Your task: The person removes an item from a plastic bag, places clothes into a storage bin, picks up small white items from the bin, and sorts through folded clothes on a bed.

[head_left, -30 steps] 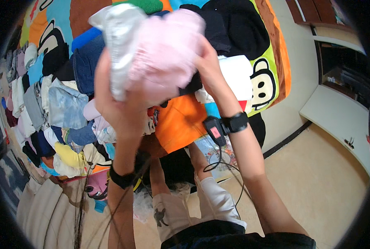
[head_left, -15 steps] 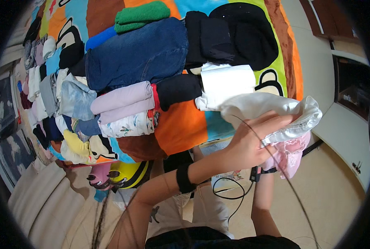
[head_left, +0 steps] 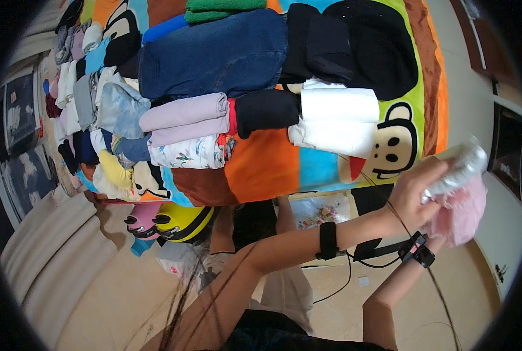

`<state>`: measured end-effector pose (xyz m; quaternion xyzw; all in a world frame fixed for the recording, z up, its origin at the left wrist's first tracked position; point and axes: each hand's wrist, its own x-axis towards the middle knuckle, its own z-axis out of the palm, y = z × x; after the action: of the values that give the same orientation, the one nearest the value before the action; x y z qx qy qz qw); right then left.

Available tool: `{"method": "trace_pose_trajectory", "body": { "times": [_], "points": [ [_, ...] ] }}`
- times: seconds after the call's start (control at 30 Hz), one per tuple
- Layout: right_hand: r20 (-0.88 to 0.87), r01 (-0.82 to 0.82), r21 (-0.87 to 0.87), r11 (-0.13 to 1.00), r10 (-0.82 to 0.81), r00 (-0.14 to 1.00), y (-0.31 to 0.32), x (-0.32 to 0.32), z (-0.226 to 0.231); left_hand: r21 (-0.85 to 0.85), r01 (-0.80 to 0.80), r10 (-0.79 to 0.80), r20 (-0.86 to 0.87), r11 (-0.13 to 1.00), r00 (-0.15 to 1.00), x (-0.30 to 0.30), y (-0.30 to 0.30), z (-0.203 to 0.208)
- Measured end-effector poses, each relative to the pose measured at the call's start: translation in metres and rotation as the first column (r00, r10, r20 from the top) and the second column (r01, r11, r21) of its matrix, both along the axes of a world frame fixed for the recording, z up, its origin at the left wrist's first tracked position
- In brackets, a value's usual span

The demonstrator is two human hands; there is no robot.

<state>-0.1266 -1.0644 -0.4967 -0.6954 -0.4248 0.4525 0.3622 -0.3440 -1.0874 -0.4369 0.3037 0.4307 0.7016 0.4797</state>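
Observation:
My left hand [head_left: 416, 199] is held out past the bed's right front corner, its fingers closed on a shiny white satin garment [head_left: 463, 169]. Right below it bunches pink lacy fabric [head_left: 460, 213]; whether the two are one piece I cannot tell. Behind that pink fabric my right hand is hidden, and only its forearm and strapped wrist show. The nearest laid-down items are a folded white cloth [head_left: 340, 120] and, left of it, a folded black one [head_left: 267, 114].
On the bed's colourful blanket [head_left: 261, 167] lie folded jeans [head_left: 214, 58], lilac clothes [head_left: 185, 114], black clothes [head_left: 378, 50] and several small piles at left. Pink and yellow rounded objects [head_left: 182, 222] stand below the bed edge. A cable hangs near my right wrist.
Both hands have moved right with the white and pink fabric, away from the bed. The white fabric, spread out before, is now gathered more tightly. The view has shifted slightly.

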Motion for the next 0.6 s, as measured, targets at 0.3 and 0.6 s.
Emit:
{"method": "trace_pose_trajectory", "body": {
  "times": [0.3,0.6],
  "points": [
    [-0.009,-0.347,-0.238,0.907,0.355,0.935,0.065,-0.136,-0.049,-0.444,-0.281,0.167,-0.279,0.851,0.946,-0.093,-0.033,-0.105],
    [0.278,-0.266,-0.114,0.957,0.288,0.917,0.084,-0.147,0.008,-0.678,-0.101,-0.175,-0.327,0.728,0.929,-0.143,-0.050,-0.080]
  ]
}}
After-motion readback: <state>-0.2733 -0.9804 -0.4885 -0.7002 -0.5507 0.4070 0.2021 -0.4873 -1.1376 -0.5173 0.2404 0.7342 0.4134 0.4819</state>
